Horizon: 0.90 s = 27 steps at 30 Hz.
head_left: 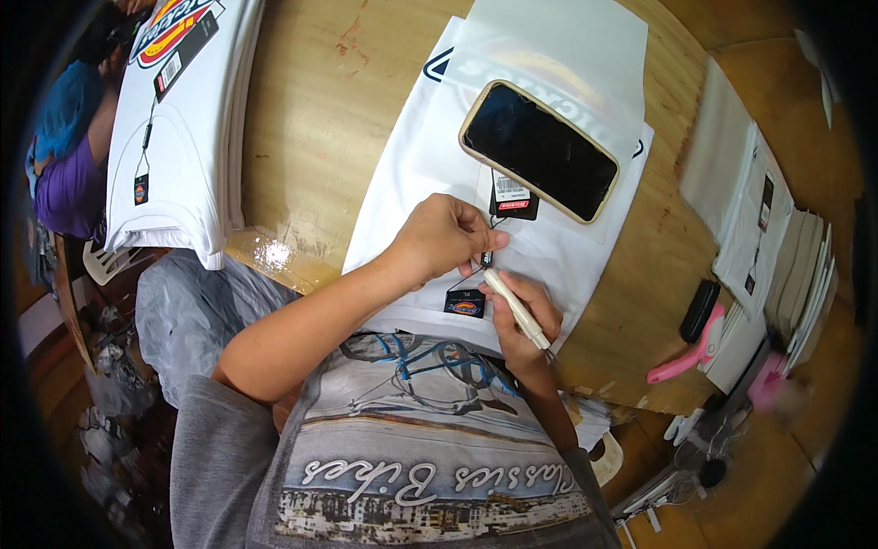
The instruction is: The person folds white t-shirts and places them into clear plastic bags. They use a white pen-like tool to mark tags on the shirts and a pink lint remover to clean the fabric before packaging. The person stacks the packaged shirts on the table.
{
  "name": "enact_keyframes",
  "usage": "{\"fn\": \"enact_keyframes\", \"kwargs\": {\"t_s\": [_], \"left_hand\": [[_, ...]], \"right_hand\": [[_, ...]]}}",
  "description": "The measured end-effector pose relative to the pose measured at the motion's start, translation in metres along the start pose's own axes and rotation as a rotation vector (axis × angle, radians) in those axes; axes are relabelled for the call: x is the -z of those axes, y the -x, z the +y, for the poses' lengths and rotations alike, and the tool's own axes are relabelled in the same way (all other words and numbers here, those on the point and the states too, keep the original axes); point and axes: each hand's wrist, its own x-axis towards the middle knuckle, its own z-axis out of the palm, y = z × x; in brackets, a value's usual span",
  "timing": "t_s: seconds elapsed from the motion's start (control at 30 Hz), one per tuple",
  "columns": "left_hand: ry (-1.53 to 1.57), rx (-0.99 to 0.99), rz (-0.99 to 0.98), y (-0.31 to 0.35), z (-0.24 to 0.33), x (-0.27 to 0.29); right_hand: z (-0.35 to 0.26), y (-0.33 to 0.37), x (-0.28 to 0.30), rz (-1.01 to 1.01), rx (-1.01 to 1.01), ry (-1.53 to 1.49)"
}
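A folded white T-shirt [389, 215] lies on the wooden table before me. My left hand [441, 240] is closed in a pinch on the thin black hang-tag string [494, 222], beside its small black plastic seal [487, 259]. A cream pen-shaped tool [518, 309] sits in my right hand [540, 316], its tip close to the seal. The black hang tag [517, 209] with a white barcode label lies on the shirt, partly under a phone [541, 151] with a dark screen. Below the left fingers is the black neck label [465, 303].
A translucent sheet [585, 55] covers the shirt's upper part. Folded white T-shirts [178, 174] are stacked at left, above a grey plastic bag [197, 311]. Right of me lie a pink-handled tool [690, 357], a black object [701, 309] and more shirts [764, 210]. Another person's purple clothing [69, 201] shows far left.
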Motion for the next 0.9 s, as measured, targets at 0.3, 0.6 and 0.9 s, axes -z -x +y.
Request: {"fn": "enact_keyframes", "kwargs": {"t_s": [0.3, 0.6, 0.9], "left_hand": [[0.053, 0.04, 0.068, 0.004, 0.001, -0.004], [0.099, 0.032, 0.112, 0.006, -0.003, -0.007], [0.13, -0.019, 0.126, 0.006, -0.008, -0.008]], "right_hand": [[0.006, -0.001, 0.0, -0.029, 0.1, 0.139], [0.0, -0.01, -0.007, 0.003, 0.328, 0.275], [-0.003, -0.01, -0.012, 0.015, 0.318, 0.345]]}}
